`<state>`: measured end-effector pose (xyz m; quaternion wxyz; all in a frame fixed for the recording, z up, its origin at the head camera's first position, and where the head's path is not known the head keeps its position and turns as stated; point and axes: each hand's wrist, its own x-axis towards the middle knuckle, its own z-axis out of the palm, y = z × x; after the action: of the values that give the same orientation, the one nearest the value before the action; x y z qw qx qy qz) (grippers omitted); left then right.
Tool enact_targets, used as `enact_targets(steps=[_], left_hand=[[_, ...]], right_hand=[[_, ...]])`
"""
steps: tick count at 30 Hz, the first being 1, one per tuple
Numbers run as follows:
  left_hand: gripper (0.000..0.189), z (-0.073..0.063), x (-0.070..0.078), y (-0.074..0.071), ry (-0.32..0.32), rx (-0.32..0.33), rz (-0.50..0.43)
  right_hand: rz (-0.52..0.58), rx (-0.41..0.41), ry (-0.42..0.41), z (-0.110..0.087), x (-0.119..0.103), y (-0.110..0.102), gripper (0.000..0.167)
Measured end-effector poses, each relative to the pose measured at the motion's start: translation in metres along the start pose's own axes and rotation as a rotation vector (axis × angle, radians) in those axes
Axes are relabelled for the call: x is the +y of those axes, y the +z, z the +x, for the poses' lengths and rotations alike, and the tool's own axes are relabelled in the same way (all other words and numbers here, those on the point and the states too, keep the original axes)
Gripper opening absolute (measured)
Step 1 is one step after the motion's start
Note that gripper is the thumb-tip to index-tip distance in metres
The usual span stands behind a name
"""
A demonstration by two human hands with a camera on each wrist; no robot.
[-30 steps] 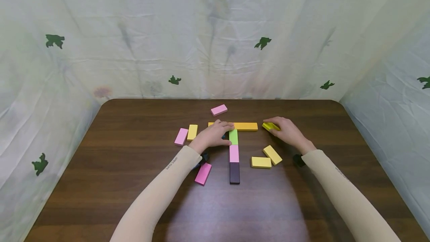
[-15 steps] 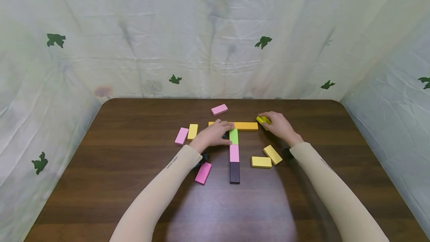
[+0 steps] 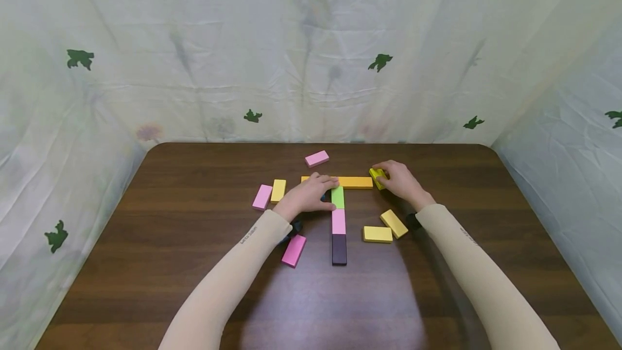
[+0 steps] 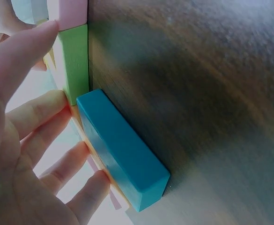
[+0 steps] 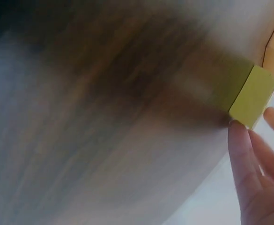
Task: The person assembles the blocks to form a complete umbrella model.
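Observation:
My right hand [image 3: 401, 183] pinches a yellow block [image 3: 377, 178] between thumb and fingertips, at the right end of a row of orange blocks [image 3: 356, 183]. In the right wrist view the thumb [image 5: 241, 145] presses the lower corner of that block. My left hand [image 3: 307, 194] lies over the row's left part, covering some of it. Its thumb [image 4: 45, 37] touches near the seam between a green block [image 4: 73, 65] and a pink block [image 3: 338, 222]; its other fingertips rest along the orange row. A teal block [image 4: 122, 150] lies against the row beneath that hand.
A dark block [image 3: 339, 249] ends the column running toward me. Loose pink blocks [image 3: 293, 251] and a yellow block [image 3: 278, 191] lie left; two yellow blocks [image 3: 378, 234] lie right. Another pink block [image 3: 317, 159] sits near the table's [image 3: 218, 158] far edge.
My right hand has moved left with the yellow block, bringing it to the orange row's end and turning it more lengthwise. The left hand has stayed in place.

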<state>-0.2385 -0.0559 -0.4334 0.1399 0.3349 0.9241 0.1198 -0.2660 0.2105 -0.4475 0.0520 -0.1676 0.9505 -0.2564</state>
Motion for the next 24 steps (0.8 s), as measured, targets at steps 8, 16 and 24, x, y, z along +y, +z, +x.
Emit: enact_targets(steps=[8,16,24], left_hand=[[0.062,0.000,-0.001,0.001,-0.002,0.005,0.001],[0.061,-0.001,0.000,0.001,0.006,0.014,0.024],[0.061,-0.002,0.000,0.003,0.013,0.031,0.090]], right_hand=[[0.005,-0.048,-0.091,-0.010,0.009,-0.003,0.047],[-0.004,-0.075,-0.123,-0.013,0.013,-0.005,0.049],[-0.010,-0.059,-0.146,-0.015,0.013,-0.006,0.049]])
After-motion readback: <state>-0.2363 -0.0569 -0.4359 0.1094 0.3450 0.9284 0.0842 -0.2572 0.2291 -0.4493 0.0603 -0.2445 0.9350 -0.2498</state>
